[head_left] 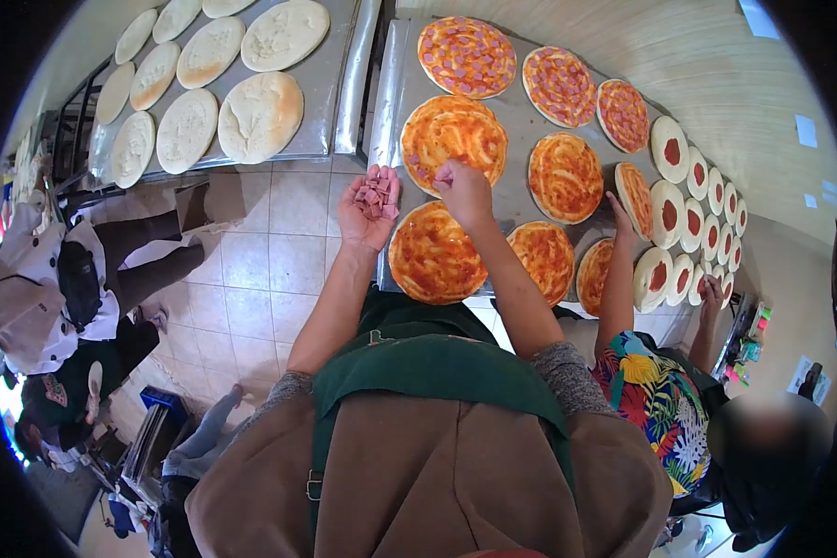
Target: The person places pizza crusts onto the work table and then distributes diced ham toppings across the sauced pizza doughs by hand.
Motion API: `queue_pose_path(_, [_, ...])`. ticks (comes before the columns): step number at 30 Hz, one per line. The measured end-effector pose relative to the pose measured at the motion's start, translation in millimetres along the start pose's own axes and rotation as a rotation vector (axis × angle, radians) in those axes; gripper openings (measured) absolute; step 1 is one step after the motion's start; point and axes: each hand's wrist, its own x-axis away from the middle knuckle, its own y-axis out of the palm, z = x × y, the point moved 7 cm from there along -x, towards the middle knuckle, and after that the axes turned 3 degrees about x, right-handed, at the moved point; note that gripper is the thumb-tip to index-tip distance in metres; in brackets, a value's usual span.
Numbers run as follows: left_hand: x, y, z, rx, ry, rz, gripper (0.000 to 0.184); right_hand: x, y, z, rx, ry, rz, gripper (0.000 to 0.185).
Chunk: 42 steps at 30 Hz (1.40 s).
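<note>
My left hand (355, 226) is cupped palm up by the table's left edge, holding a small heap of diced pink ham (378, 194). Over the lower part of a sauced pizza base (456, 126), my right hand (467, 195) is closed with its fingers together; what is inside them is hidden. A few pink pieces lie on that base near my fingers. Closer to me is another sauced pizza base (437, 256) with no ham showing. Pizzas topped with ham (467, 58) lie at the far side.
A metal table (521, 139) carries the pizzas. To its right, a co-worker's hand (621, 216) touches a tilted sauced base (634, 200). Beyond are several bases with sauce dabs (670, 152). Plain bases (260, 116) cover another table at left. Other people stand at lower left.
</note>
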Motion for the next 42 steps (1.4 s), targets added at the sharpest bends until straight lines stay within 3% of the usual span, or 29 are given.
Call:
queue_pose_path(2, [0,2,-2,-0.012,-0.003,0.009,0.030,1,1,-1,0.060,-0.001,-0.017,0.009])
queue_pose_path(5, [-3,6,-7,-0.030,-0.011,0.008,0.031,8,-16,-20,0.221,-0.127,0.133,0.012])
queue_pose_path(8, [-9,8,-16,-0.043,-0.007,-0.010,0.030,29,-21,-46,-0.495,-0.039,0.068,0.014])
queue_pose_path(11, [-16,8,-26,-0.076,0.013,-0.052,0.031,49,-21,-72,-0.540,-0.054,-0.021,0.019])
queue_pose_path(15, [-16,11,-39,-0.055,0.063,-0.025,0.030,48,-18,-48,-0.587,-0.025,0.109,0.022])
queue_pose_path(18, [-8,15,-44,-0.031,0.038,0.008,0.029,41,-18,-7,-0.748,0.071,0.050,0.020])
queue_pose_path(21, [-7,3,-35,-0.035,0.011,-0.002,0.029,35,-18,39,-0.595,0.283,-0.100,0.018])
queue_pose_path(30, [-5,-17,-14,-0.031,0.020,-0.004,0.029,21,4,65,-0.253,0.200,-0.068,0.026])
queue_pose_path(33, [-5,-17,-13,-0.041,0.016,-0.013,0.029,21,-12,44,0.036,0.237,-0.006,0.024])
queue_pose_path(36, [-4,-15,-13,-0.041,0.022,-0.002,0.029,24,-18,47,0.019,0.240,0.020,0.022])
queue_pose_path(39, [-4,-15,-11,-0.023,0.023,-0.003,0.029,27,-11,80,-0.463,0.292,0.075,0.021])
queue_pose_path(42, [-3,-15,-14,-0.032,0.016,0.011,0.029,31,-11,89,-0.606,0.369,0.074,0.018])
